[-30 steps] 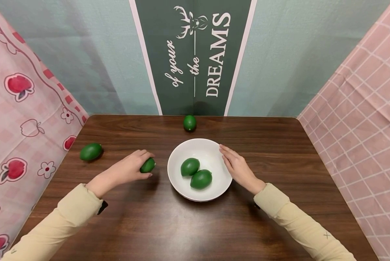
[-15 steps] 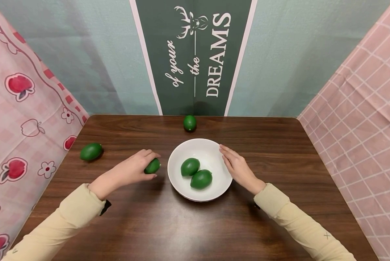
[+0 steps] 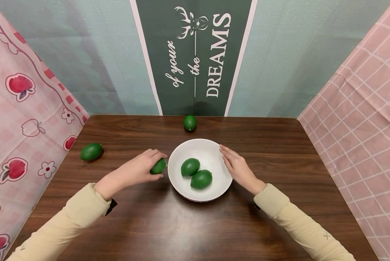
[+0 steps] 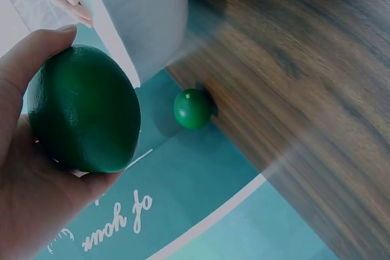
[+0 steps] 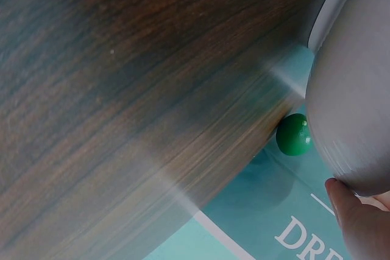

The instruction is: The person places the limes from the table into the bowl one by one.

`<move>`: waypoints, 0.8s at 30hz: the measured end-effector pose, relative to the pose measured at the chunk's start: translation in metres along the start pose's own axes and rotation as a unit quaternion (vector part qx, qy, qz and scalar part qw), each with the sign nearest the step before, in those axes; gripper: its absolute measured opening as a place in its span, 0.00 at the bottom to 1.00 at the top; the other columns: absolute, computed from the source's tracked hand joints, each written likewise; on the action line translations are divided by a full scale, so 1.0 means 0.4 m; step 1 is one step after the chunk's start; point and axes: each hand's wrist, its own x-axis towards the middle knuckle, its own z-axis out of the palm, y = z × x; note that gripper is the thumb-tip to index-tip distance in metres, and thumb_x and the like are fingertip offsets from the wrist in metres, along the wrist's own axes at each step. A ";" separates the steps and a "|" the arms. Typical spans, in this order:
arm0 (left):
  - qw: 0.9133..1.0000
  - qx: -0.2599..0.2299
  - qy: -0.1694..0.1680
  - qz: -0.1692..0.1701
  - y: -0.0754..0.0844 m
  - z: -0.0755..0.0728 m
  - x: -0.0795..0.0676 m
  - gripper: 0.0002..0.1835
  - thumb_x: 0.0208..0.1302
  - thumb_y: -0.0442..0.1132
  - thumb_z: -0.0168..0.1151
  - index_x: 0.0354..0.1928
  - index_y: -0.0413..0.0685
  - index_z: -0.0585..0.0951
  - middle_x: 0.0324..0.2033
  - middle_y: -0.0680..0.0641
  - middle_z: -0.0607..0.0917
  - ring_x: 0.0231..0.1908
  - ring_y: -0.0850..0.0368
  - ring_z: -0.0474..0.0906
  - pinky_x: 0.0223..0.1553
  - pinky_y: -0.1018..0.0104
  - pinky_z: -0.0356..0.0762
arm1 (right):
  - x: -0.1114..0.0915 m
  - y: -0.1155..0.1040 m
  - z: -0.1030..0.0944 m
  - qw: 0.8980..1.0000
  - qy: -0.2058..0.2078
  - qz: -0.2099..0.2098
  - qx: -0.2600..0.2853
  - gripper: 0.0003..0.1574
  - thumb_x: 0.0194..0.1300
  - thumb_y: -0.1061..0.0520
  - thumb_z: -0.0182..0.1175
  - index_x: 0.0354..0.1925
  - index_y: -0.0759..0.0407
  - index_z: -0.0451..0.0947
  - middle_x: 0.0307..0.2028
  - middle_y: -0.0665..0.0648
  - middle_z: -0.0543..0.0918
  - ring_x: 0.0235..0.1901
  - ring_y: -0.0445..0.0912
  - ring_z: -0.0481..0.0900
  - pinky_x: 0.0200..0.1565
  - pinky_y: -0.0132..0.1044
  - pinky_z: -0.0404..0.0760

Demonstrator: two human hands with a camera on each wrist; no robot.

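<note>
My left hand [image 3: 139,168] grips a green lime [image 3: 159,166] just left of the white bowl [image 3: 178,190]. In the left wrist view that lime [image 4: 85,111] fills the space between thumb and fingers, slightly apart from the bowl. My right hand [image 3: 240,170] is at the bowl's right side and holds its rim; in the right wrist view one finger [image 5: 344,208] lies along the outer wall, with more of the hand behind the rim. Inside the bowl two limes, one [image 3: 190,167] and a nearer one [image 3: 201,179], touch each other.
A lime [image 3: 189,123] lies at the table's back edge, behind the bowl. Another lime [image 3: 91,151] rests at the left of the brown wooden table [image 3: 188,232]. Cloths hang at the back [image 3: 276,65] and both sides.
My left hand has carried its lime to the right, closer to the bowl's left rim. The right hand, the bowl and the other limes have stayed in place.
</note>
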 end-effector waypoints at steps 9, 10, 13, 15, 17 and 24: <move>1.000 -0.001 0.002 0.012 0.018 0.006 0.027 0.28 0.48 0.40 0.69 0.51 0.36 0.74 0.42 0.46 0.76 0.41 0.54 0.71 0.40 0.64 0.75 | -0.002 0.002 0.002 1.000 0.002 -0.001 -0.002 0.21 0.67 0.62 0.49 0.57 0.67 0.70 0.60 0.59 0.70 0.59 0.52 0.67 0.58 0.44 0.68; 1.000 -0.001 0.002 0.012 0.020 0.006 0.030 0.28 0.48 0.40 0.68 0.51 0.36 0.74 0.43 0.46 0.76 0.41 0.54 0.71 0.40 0.64 0.75 | -0.002 0.003 0.002 1.000 0.003 -0.002 -0.003 0.21 0.67 0.62 0.49 0.57 0.67 0.70 0.60 0.59 0.70 0.59 0.52 0.67 0.57 0.44 0.68; 1.000 -0.001 -0.002 0.013 0.026 0.008 0.037 0.28 0.48 0.40 0.68 0.51 0.36 0.74 0.43 0.46 0.76 0.42 0.53 0.71 0.41 0.64 0.75 | -0.001 0.004 0.003 1.000 0.007 -0.003 0.001 0.21 0.67 0.62 0.49 0.57 0.67 0.71 0.60 0.59 0.70 0.59 0.52 0.68 0.57 0.44 0.68; 1.000 -0.001 -0.003 0.013 0.029 0.009 0.042 0.27 0.48 0.40 0.68 0.51 0.36 0.74 0.43 0.46 0.76 0.42 0.53 0.71 0.42 0.64 0.75 | -0.001 0.005 0.003 1.000 0.008 -0.005 0.004 0.21 0.67 0.62 0.49 0.57 0.67 0.71 0.60 0.59 0.70 0.59 0.53 0.68 0.57 0.44 0.68; 1.000 -0.001 -0.003 0.016 0.031 0.010 0.045 0.27 0.48 0.40 0.68 0.51 0.36 0.74 0.43 0.46 0.76 0.42 0.53 0.71 0.42 0.64 0.74 | -0.001 0.006 0.003 1.000 0.008 -0.006 0.007 0.21 0.67 0.62 0.49 0.57 0.67 0.71 0.60 0.60 0.70 0.59 0.53 0.68 0.57 0.44 0.68; 1.000 0.000 -0.008 0.020 0.040 0.010 0.054 0.27 0.49 0.40 0.68 0.51 0.36 0.73 0.43 0.46 0.76 0.41 0.54 0.70 0.41 0.65 0.74 | -0.001 0.007 0.003 1.000 0.007 -0.008 0.006 0.21 0.67 0.63 0.49 0.57 0.67 0.70 0.59 0.60 0.70 0.59 0.53 0.68 0.56 0.45 0.69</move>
